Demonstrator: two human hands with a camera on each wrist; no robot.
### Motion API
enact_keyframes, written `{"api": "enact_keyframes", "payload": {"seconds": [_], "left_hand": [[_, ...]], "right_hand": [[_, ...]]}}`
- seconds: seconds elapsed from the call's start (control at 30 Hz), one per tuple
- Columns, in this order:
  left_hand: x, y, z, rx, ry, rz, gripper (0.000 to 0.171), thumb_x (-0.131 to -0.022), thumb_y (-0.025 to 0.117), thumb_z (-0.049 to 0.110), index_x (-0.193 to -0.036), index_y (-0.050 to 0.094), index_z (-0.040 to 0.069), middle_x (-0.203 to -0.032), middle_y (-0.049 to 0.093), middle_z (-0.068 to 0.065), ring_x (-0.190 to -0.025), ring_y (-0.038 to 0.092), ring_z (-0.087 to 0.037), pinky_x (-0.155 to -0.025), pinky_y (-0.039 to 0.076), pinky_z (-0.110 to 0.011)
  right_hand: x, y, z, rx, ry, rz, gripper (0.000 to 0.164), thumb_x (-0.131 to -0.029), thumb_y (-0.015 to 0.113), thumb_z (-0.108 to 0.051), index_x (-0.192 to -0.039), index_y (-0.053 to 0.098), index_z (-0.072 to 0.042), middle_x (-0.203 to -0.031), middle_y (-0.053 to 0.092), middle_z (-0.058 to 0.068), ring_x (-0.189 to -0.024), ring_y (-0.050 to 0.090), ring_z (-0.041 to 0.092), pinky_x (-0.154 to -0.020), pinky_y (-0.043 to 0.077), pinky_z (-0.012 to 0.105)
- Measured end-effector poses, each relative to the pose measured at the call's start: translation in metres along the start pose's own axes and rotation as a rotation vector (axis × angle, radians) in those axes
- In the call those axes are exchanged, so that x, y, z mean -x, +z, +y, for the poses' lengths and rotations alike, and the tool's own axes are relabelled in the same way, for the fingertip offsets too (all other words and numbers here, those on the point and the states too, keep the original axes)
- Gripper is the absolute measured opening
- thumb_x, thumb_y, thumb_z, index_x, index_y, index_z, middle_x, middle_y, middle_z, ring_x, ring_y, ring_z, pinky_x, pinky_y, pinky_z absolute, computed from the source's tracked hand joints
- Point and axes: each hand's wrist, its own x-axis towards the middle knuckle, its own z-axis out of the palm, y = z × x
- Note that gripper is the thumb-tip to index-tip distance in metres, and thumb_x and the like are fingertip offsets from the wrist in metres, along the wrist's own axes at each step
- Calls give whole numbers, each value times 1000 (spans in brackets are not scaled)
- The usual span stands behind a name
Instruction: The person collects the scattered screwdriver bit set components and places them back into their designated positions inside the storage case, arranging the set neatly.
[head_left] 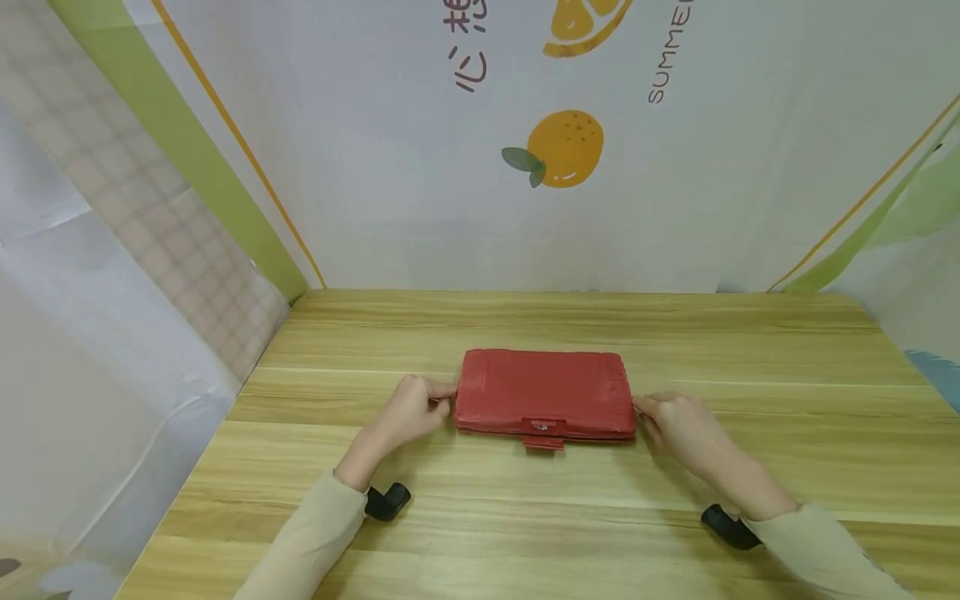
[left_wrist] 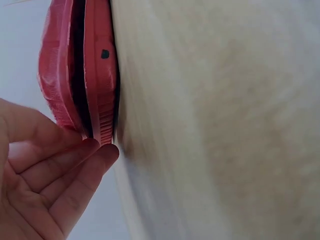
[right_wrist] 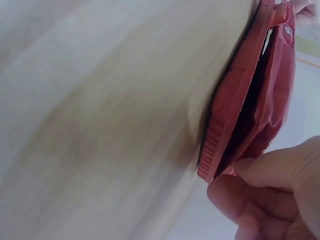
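A flat red case (head_left: 543, 387) lies on the wooden table, its front latch (head_left: 543, 443) hanging out toward me. A dark gap runs between its lid and base, plain in both wrist views. At its left end, my left hand (head_left: 408, 412) holds the edge with thumb and fingertips. My right hand (head_left: 686, 429) pinches the lid's edge at the opposite end; in the right wrist view the thumb (right_wrist: 270, 170) presses the lid near the corner. What lies inside the case is hidden.
The wooden table (head_left: 480, 517) extends around the case on all sides. Behind it hangs a white cloth (head_left: 390, 167) printed with oranges and lettering. More cloth (head_left: 90, 333) hangs along the left side. Black wrist mounts (head_left: 387, 502) sit below both sleeves.
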Motion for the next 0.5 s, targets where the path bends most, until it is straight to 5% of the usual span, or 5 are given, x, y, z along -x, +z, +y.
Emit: {"api": "enact_keyframes", "payload": {"seconds": [0.13,0.37,0.5], "left_hand": [[-1,3,0,15,9,-4,22,-88,59,3,-105,68,-8,-97,69,-19,-67,60,-6,-51,49,-16],[-4,5,3,-53,-28,-1,25,-88,67,19,-102,71,-1,-80,71,-10,-43,21,2,-41,25,-16],[-4,3,7,-57,-64,-15,24,-88,67,19,-101,72,-2,-64,66,-4,-43,20,0,-42,22,-16]], "right_hand": [[1,3,0,10,6,7,18,-68,70,10,-83,66,1,-73,66,8,-65,63,25,-53,54,36],[-2,-3,-4,-7,57,-46,14,-71,67,6,-84,67,2,-70,64,6,-61,60,20,-49,51,32],[-15,-7,-17,-13,55,32,14,-72,70,3,-86,67,3,-72,62,7,-63,59,21,-53,51,34]]}}
